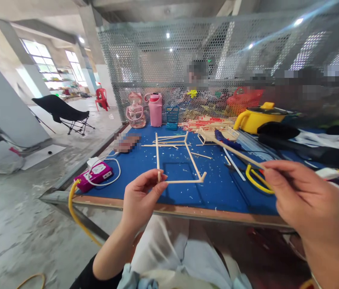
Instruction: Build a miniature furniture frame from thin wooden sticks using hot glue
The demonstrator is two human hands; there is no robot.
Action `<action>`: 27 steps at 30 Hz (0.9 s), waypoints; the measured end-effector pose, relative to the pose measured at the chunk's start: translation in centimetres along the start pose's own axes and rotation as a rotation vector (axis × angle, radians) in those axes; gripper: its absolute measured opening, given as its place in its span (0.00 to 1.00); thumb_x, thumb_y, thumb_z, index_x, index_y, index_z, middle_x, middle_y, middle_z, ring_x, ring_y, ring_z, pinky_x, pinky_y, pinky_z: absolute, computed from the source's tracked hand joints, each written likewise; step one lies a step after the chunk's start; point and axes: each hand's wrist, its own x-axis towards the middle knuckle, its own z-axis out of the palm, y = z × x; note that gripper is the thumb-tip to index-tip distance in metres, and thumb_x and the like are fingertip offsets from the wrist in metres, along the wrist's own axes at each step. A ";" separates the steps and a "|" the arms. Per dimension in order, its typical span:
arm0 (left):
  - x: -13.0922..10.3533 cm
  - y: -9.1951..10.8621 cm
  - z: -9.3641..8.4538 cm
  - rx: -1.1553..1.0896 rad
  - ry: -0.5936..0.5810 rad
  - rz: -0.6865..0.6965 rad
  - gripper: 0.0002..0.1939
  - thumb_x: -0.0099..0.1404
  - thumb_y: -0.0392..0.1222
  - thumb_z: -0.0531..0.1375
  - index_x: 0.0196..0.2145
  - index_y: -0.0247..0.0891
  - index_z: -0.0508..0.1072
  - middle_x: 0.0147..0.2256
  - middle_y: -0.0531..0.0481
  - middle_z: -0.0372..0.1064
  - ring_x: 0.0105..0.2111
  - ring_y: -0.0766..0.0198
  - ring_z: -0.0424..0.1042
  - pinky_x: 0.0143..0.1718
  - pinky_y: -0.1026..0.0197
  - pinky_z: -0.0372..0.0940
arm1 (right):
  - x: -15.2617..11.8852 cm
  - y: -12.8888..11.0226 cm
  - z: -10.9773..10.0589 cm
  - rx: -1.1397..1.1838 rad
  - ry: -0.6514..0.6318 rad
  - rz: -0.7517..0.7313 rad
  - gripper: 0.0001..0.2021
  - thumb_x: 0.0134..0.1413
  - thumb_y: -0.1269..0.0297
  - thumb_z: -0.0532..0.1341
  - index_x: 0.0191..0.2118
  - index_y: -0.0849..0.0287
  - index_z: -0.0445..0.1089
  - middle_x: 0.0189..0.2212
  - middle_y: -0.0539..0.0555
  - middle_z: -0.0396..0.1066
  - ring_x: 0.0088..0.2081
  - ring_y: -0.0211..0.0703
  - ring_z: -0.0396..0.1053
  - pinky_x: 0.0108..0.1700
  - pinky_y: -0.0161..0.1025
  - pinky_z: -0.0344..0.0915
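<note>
My left hand (143,192) pinches the near left corner of a wooden stick frame (193,160), which is held above the blue tabletop (139,196). Short upright pieces rise at the frame's corners. On the right, my right hand (304,196) holds one end of a loose thin stick (238,153) between thumb and fingers. The stick points away to the upper left, its far end near a dark blue tool (226,140). A smaller stick frame (214,135) rests behind, beside a pile of sticks (205,123), some with red parts.
A purple power strip (94,176) with a white cable lies at the left. Pink bottle (155,110), clear bottle (136,111) and teal basket (172,117) stand along the mesh screen (157,60). Yellow pot (259,118) and yellow-handled pliers (256,180) are at the right.
</note>
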 end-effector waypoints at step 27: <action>-0.9 0.5 0.5 -0.059 -0.011 -0.144 0.16 0.54 0.48 0.67 0.39 0.36 0.78 0.30 0.46 0.78 0.28 0.64 0.75 0.30 0.64 0.71 | -1.1 -0.8 0.9 0.021 -0.177 -0.272 0.06 0.54 0.66 0.61 0.36 0.49 0.74 0.31 0.46 0.76 0.33 0.37 0.73 0.40 0.33 0.70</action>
